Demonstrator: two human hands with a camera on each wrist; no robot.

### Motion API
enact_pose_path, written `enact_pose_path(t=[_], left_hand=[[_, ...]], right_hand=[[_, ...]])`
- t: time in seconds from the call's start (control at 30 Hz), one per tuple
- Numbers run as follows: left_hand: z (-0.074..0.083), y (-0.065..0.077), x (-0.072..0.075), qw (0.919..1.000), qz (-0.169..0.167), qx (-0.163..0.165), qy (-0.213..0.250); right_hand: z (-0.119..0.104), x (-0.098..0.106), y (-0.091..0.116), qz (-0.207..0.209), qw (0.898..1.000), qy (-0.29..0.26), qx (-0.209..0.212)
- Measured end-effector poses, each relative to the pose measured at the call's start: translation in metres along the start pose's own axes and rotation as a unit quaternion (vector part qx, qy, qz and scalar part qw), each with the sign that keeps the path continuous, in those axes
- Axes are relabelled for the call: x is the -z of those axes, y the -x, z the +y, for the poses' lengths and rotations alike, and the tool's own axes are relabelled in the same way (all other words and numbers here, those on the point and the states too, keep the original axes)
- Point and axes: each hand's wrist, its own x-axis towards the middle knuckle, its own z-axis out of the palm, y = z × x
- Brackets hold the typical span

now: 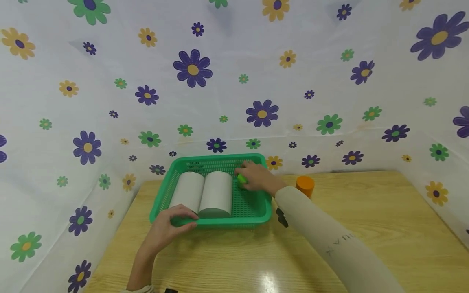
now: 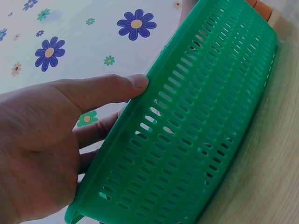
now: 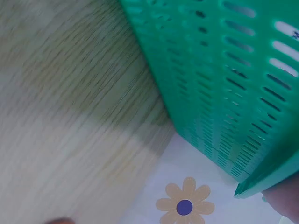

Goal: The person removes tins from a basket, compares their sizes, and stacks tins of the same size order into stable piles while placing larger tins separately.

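Note:
A green plastic basket [image 1: 234,221] with slotted walls stands on the wooden table. Two white cylinders [image 1: 217,191] lie side by side in its left and middle part. My left hand [image 1: 165,228] holds the basket's front rim near the left corner; in the left wrist view its thumb [image 2: 138,83] presses the rim from outside, the fingers behind it. Inside the basket at the back right, my right hand [image 1: 258,178] grips a small lime-green object [image 1: 242,179], mostly covered by the fingers. The basket wall hides most of this hand in the right wrist view.
An orange cylinder [image 1: 305,186] stands on the table just right of the basket, close to the right forearm. The wooden table [image 1: 370,219] stretches further right. Behind it hangs a white flower-print cloth [image 1: 227,97], close to the basket's back edge.

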Motion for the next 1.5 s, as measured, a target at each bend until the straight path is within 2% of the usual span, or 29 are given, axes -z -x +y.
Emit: enact_pose_path(t=[0.13, 0.3, 0.5, 0.67, 1.1, 1.23, 1.5], left_hand=[[0.000, 0.001, 0.001, 1.0000, 0.001, -0.003, 0.003], [-0.001, 0.000, 0.001, 0.9999, -0.002, -0.014, 0.008], [-0.003, 0.000, 0.001, 0.9997, -0.002, -0.019, 0.013], [-0.002, 0.000, -0.001, 0.9997, -0.003, -0.017, 0.015], [0.000, -0.002, 0.002, 0.9998, -0.004, -0.016, 0.007], [0.000, -0.001, 0.002, 0.9999, -0.003, -0.013, 0.004], [-0.001, 0.000, 0.002, 0.9999, 0.002, -0.010, 0.004]], right_hand=[[-0.001, -0.003, -0.006, -0.035, 0.998, 0.043, -0.001], [-0.001, -0.005, -0.009, -0.045, 0.995, 0.088, 0.003], [-0.003, -0.005, -0.010, -0.065, 0.993, 0.103, 0.001], [-0.003, -0.006, -0.010, -0.077, 0.993, 0.094, -0.001], [-0.002, -0.006, -0.011, -0.075, 0.995, 0.072, 0.004], [-0.003, -0.001, -0.006, -0.065, 0.996, 0.055, 0.011], [-0.004, 0.013, 0.010, -0.022, 0.999, -0.015, 0.031]])
